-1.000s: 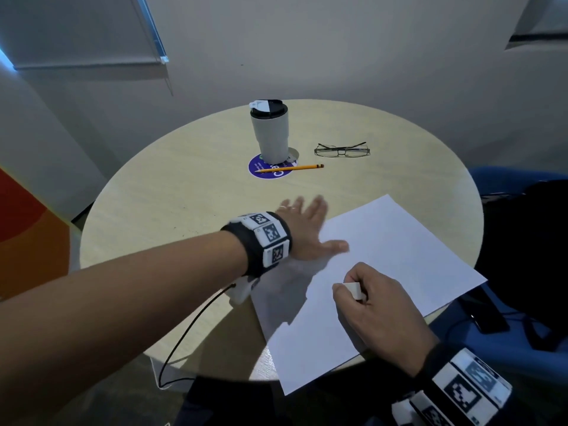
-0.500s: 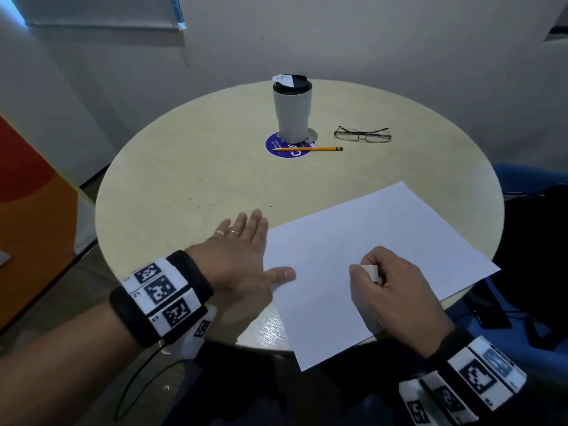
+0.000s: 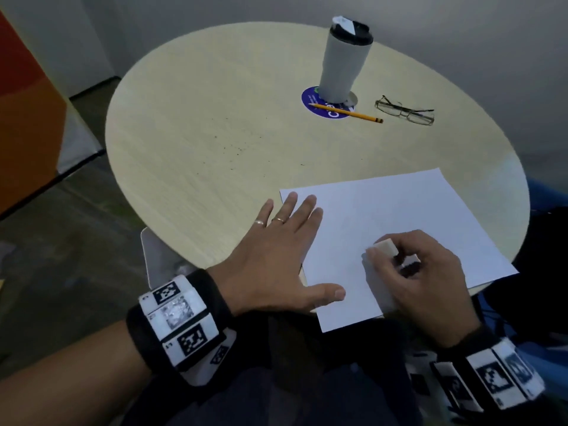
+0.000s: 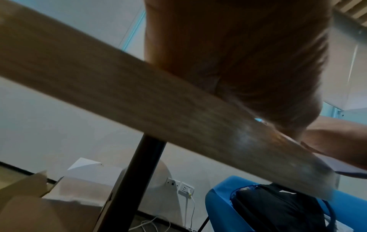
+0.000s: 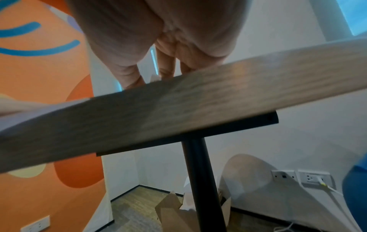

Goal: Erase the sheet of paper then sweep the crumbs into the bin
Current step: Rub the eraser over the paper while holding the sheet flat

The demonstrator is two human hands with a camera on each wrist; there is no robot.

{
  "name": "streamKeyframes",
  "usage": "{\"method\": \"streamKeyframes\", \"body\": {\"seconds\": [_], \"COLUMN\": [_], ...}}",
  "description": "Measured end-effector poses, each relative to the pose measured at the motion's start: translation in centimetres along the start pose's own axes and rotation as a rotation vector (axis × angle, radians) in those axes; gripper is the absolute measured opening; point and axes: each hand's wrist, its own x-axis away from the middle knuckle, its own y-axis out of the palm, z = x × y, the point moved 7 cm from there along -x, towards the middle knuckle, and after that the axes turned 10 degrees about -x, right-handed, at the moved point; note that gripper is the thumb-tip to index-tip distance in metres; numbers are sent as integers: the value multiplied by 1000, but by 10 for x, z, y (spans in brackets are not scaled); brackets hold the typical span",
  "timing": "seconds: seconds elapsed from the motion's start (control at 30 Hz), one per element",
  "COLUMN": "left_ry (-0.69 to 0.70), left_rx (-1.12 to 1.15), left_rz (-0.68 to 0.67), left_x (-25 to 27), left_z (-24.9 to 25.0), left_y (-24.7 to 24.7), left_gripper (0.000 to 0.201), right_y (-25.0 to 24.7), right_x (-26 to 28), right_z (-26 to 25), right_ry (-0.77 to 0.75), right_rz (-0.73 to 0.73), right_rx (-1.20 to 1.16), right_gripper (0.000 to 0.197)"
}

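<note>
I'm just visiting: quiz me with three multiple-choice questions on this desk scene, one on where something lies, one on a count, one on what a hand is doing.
1. Where does the pencil lie?
A. on the paper
B. across the blue coaster, near the cup
C. on the floor

2. How many rings show on the left hand?
A. none
B. two
C. four

3. What is the right hand doing?
A. pinching an eraser on the paper
B. lying flat and empty
C. holding the cup

Answers: 1 B, its tip crosses the coaster by the cup. 2 B, two bands on neighbouring fingers. 3 A, the eraser sits at its fingertips over the paper.
</note>
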Motion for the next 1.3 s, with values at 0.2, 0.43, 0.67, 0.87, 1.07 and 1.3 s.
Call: {"method": "streamKeyframes", "body": {"seconds": [0.2,0.43,0.67,0.87,1.07,1.3], "left_ry": [116,47,17,42,29,14], "left_rx": [-71,14,-26,-60,-50,-71], "left_rz": [69,42,56,90,141,147], "left_x": [-7,-15,-16,-13,-8,-7], "left_z": [18,11,11,11,13,25], "left_y": [4,8,10,11,7,9], "left_gripper": [134,150,154,151,134,135], "right_y": [19,43,32,27,23,25], "right_x": [3,9,4,2,0,-4], "right_z": [-13,-28,-22,-9,-7,-10], "right_ry": [-35,-107,-84,-37,0,-30], "right_rz": [-75,-196,-133,-132,-102,-107], "right_rx": [-8,40,7,-7,-47,-32], "right_gripper": [9,14,16,15,12,13]}}
